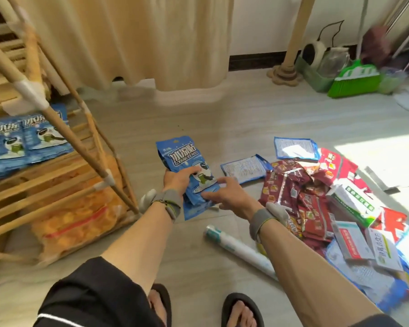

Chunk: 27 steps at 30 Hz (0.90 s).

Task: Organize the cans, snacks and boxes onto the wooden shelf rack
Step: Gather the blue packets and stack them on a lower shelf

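In the hands: a thin stack of blue cooling-patch packets (183, 159), held upright above the floor (198, 119), between the rack and the pile of goods.
Left hand (178, 180): grips the stack from its left side, fingers curled across the printed front.
Right hand (224, 192): holds the stack's lower right corner, thumb below and fingers on top.
Wooden shelf rack (64, 175): stands at the left, with slatted shelves and taped joints on its poles.
Middle shelf: shelved blue packets (26, 140) of the same print lie flat, face up, side by side.
Lower shelf: a clear bag of orange snacks (80, 218) lies under the slats of the shelf above.
Pile on the floor, right: dark red snack packets (291, 185) heaped together, with white-and-green boxes (354, 201) lying on and beside them.
Pile's near edge: two loose blue packets (244, 169) lie text side up, just left of the red ones.
White tube (234, 246): lies on the floor, its far end hidden behind the right forearm.
Back of the room: a cream curtain (151, 43) hangs to the floor, and a green broom (354, 81) rests at the right wall.
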Motion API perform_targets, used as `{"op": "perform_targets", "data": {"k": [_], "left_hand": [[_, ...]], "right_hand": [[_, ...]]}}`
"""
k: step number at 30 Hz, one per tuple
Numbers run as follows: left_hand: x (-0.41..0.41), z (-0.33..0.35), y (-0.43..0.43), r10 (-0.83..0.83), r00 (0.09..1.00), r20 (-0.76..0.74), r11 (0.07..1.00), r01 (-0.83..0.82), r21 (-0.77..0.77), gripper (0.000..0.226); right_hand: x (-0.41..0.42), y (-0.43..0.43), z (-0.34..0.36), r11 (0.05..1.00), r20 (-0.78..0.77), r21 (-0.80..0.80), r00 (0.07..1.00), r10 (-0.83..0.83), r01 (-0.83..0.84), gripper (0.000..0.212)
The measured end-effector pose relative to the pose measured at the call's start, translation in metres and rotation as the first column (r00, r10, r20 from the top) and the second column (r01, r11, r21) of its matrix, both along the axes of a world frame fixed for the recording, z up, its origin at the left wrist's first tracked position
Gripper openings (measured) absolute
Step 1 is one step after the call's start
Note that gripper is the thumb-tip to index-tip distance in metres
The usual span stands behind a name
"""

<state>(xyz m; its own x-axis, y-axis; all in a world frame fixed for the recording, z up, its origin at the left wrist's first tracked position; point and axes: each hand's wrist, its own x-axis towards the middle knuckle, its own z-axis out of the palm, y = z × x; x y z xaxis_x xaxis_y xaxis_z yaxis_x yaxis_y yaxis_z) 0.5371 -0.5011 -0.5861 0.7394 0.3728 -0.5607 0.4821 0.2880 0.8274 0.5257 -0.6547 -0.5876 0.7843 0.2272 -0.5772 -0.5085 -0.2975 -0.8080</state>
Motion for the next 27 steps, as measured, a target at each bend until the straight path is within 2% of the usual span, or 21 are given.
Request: {"op": "perform_targets", "data": {"k": [2, 4, 5, 6, 8, 10, 12, 15, 19, 22, 25, 27], "left_hand": [[0.007, -0.02, 0.012, -0.014, 1.0, -0.015, 1.0, 0.015, 0.011, 0.038], [0.02, -0.043, 0.022, -0.005, 0.999, -0.038, 0.996, 0.008, 0.087, 0.034], [0.024, -0.045, 0.025, -0.022, 0.999, -0.04, 0.994, 0.026, 0.108, 0.031], [0.028, -0.054, 0.028, -0.047, 0.997, -0.059, 0.991, 0.054, 0.122, 0.028], [0.046, -0.083, 0.037, -0.092, 0.991, -0.098, 0.988, 0.103, 0.116, 0.032], [0.044, -0.094, 0.04, -0.146, 0.982, -0.119, 0.984, 0.157, 0.088, 0.036], [0.049, -0.11, 0.041, -0.155, 0.979, -0.131, 0.985, 0.163, 0.055, 0.033], [0.048, -0.128, 0.041, -0.157, 0.977, -0.145, 0.986, 0.163, 0.03, 0.027], [0.044, -0.133, 0.042, -0.16, 0.973, -0.169, 0.986, 0.167, 0.028, 0.027], [0.04, -0.127, 0.045, -0.155, 0.971, -0.182, 0.985, 0.166, 0.048, 0.024], [0.036, -0.115, 0.049, -0.139, 0.973, -0.182, 0.984, 0.156, 0.081, 0.027], [0.028, -0.098, 0.051, -0.117, 0.978, -0.174, 0.986, 0.136, 0.099, 0.025]], "right_hand": [[0.017, -0.006, -0.017, 0.993, -0.156, -0.001, 0.98, 0.121, -0.122, 0.045], [0.039, -0.009, -0.046, 0.968, -0.299, -0.018, 0.925, 0.234, -0.251, 0.037], [0.047, -0.016, -0.053, 0.963, -0.313, -0.069, 0.922, 0.229, -0.262, 0.029], [0.057, -0.02, -0.069, 0.97, -0.313, -0.128, 0.937, 0.157, -0.205, 0.024], [0.085, -0.028, -0.11, 0.96, -0.233, -0.276, 0.966, -0.108, 0.04, 0.031], [0.096, -0.039, -0.132, 0.913, -0.172, -0.303, 0.926, -0.335, 0.274, 0.038], [0.111, -0.043, -0.154, 0.886, -0.229, -0.277, 0.87, -0.436, 0.371, 0.044], [0.126, -0.044, -0.179, 0.85, -0.289, -0.216, 0.8, -0.525, 0.48, 0.041], [0.138, -0.043, -0.204, 0.795, -0.209, -0.296, 0.776, -0.595, 0.53, 0.029], [0.139, -0.046, -0.208, 0.785, -0.144, -0.334, 0.795, -0.59, 0.522, 0.034], [0.128, -0.04, -0.171, 0.763, 0.117, -0.46, 0.883, -0.455, 0.454, 0.035], [0.114, -0.03, -0.136, 0.776, 0.306, -0.423, 0.879, -0.365, 0.469, 0.028]]}}
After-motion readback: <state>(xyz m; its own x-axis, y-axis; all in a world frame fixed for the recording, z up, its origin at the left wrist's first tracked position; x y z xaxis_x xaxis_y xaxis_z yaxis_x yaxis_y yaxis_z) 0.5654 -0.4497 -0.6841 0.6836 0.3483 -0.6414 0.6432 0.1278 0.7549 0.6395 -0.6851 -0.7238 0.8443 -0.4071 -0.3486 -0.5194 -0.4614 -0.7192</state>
